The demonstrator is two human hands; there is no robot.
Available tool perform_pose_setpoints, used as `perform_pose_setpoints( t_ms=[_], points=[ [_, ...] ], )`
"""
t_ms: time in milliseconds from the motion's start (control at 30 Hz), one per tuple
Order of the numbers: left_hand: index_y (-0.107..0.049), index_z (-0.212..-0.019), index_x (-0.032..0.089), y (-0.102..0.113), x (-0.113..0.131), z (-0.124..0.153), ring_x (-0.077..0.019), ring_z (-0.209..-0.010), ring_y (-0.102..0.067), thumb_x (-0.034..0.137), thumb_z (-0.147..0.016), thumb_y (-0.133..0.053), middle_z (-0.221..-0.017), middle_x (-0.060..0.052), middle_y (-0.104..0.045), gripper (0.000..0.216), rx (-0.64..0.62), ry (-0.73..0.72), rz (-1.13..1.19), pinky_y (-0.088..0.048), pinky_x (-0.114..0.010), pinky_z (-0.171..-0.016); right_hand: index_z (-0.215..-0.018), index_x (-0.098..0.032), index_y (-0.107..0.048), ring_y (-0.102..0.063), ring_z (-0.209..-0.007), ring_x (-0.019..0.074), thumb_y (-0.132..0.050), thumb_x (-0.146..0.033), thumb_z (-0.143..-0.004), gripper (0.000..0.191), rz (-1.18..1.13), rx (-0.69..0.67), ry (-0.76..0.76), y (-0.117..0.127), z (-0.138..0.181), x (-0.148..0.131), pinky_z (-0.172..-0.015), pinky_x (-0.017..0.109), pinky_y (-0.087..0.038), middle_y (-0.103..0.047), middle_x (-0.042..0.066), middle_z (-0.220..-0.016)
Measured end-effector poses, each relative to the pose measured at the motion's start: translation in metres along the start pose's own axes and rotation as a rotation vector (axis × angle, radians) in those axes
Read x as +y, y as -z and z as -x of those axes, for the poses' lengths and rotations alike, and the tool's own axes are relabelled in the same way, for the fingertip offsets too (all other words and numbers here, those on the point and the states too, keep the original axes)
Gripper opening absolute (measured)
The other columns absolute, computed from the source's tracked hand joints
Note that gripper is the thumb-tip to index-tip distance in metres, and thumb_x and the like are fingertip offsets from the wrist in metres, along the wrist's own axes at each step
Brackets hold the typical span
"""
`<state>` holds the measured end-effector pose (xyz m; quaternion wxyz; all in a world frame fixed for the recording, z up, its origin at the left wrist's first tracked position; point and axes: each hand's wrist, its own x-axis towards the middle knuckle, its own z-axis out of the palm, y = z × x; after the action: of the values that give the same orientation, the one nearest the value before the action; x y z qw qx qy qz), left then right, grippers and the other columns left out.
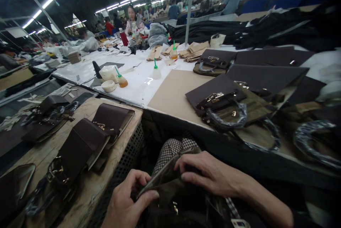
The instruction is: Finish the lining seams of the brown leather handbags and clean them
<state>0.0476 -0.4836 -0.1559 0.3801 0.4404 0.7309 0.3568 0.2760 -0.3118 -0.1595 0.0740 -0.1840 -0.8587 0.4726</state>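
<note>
A dark brown handbag (162, 203) with gold-coloured metal fittings lies in my lap, its opening facing up toward me. My left hand (130, 196) pinches the left end of its rim between thumb and fingers. On the other side, my right hand (207, 173) has its fingers curled over the rim, with the thumb at the opening; the fingertips are partly hidden by the lining. Checkered cloth (170, 153) covers my legs behind the bag. The lower part of the bag is in shadow and runs out of view.
More dark brown bags (221, 100) with plastic-wrapped handles lie on the right table. Others (80, 142) rest on a worn wooden board (122, 146) at left, above a black plastic crate (130, 146). Green-tipped glue bottles (122, 80) stand on the white tabletop (135, 89). Several people sit farther back.
</note>
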Motion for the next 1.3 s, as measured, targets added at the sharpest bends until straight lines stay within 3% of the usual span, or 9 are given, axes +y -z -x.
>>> perform_pose_setpoints(
  t_ms=[200,367,533,800,900,1000,1133,1200,1300],
  points=[
    [-0.060,-0.081,0.021,0.000,0.001,0.000,-0.0184,-0.077,-0.065,0.034,-0.079,-0.073,-0.087,-0.001,-0.071,0.018,-0.003,-0.004,-0.011,-0.050,-0.025,-0.072,-0.107,-0.030,-0.069,-0.063,-0.072,0.0177,-0.064,-0.032,-0.092,0.017,0.047,0.008,-0.067,-0.006,-0.012,0.002,-0.065,0.026,-0.042,-0.071,-0.002,-0.082],
    [-0.058,-0.082,0.021,0.003,0.003,-0.002,-0.0186,-0.079,-0.064,0.036,-0.080,-0.072,-0.089,-0.002,-0.070,0.020,-0.038,-0.006,-0.039,-0.050,-0.026,-0.073,-0.091,-0.028,-0.074,-0.064,-0.068,0.0165,-0.068,-0.029,-0.088,0.007,0.108,-0.032,-0.024,-0.007,-0.019,0.004,-0.062,0.026,-0.039,-0.072,-0.003,-0.076],
    [-0.055,-0.078,0.021,0.004,0.003,-0.004,-0.0175,-0.078,-0.064,0.034,-0.080,-0.072,-0.086,-0.001,-0.069,0.021,-0.027,0.003,-0.008,-0.049,-0.024,-0.071,-0.074,-0.024,-0.073,-0.065,-0.068,0.0215,-0.068,-0.031,-0.086,0.014,0.401,-0.062,-0.089,-0.010,-0.025,0.000,-0.059,0.031,-0.033,-0.073,0.002,-0.071],
    [-0.066,-0.107,0.020,0.006,0.005,-0.015,-0.0199,-0.082,-0.067,0.036,-0.082,-0.070,-0.095,-0.004,-0.074,0.030,-0.120,0.108,0.023,-0.051,-0.026,-0.073,-0.088,-0.029,-0.078,-0.070,-0.077,0.0254,-0.065,-0.029,-0.084,0.013,0.501,-0.052,-0.177,-0.015,-0.050,0.004,-0.058,0.030,-0.034,-0.078,0.004,-0.080],
    [-0.069,-0.103,0.020,0.007,0.003,-0.018,-0.0209,-0.082,-0.067,0.040,-0.083,-0.067,-0.091,-0.004,-0.074,0.028,-0.144,0.115,0.002,-0.051,-0.026,-0.072,-0.087,-0.025,-0.076,-0.069,-0.076,0.0242,-0.059,-0.022,-0.084,0.018,0.526,-0.081,-0.154,-0.008,-0.052,0.006,-0.060,0.030,-0.037,-0.077,0.005,-0.081],
    [-0.070,-0.098,0.020,0.008,-0.002,-0.020,-0.0205,-0.077,-0.065,0.042,-0.083,-0.068,-0.085,-0.004,-0.073,0.027,-0.145,0.116,-0.024,-0.049,-0.026,-0.067,-0.084,-0.021,-0.072,-0.064,-0.070,0.0189,-0.054,-0.026,-0.091,0.020,0.385,-0.096,-0.103,0.006,-0.044,0.006,-0.061,0.028,-0.038,-0.072,0.003,-0.076],
    [-0.069,-0.097,0.019,0.009,-0.010,-0.023,-0.0187,-0.073,-0.062,0.043,-0.084,-0.066,-0.082,-0.003,-0.071,0.027,-0.156,0.108,-0.027,-0.047,-0.025,-0.065,-0.088,-0.018,-0.071,-0.055,-0.065,0.0138,-0.049,-0.047,-0.098,0.037,-0.008,-0.124,-0.096,0.023,-0.027,0.008,-0.057,0.024,-0.038,-0.064,-0.001,-0.072],
    [-0.069,-0.097,0.019,0.010,-0.013,-0.024,-0.0174,-0.071,-0.059,0.043,-0.084,-0.066,-0.080,-0.003,-0.070,0.027,-0.161,0.103,-0.033,-0.045,-0.024,-0.063,-0.091,-0.019,-0.072,-0.058,-0.070,0.0143,-0.060,-0.049,-0.093,0.032,-0.125,-0.118,-0.102,0.021,-0.021,0.012,-0.060,0.023,-0.040,-0.066,-0.002,-0.076],
    [-0.069,-0.097,0.018,0.010,-0.013,-0.024,-0.0174,-0.072,-0.059,0.043,-0.083,-0.067,-0.082,-0.004,-0.070,0.029,-0.183,0.103,-0.011,-0.045,-0.025,-0.064,-0.088,-0.022,-0.074,-0.063,-0.076,0.0148,-0.072,-0.040,-0.086,0.018,-0.113,0.004,-0.121,0.009,-0.018,0.020,-0.067,0.023,-0.042,-0.070,-0.004,-0.080]
  ],
)
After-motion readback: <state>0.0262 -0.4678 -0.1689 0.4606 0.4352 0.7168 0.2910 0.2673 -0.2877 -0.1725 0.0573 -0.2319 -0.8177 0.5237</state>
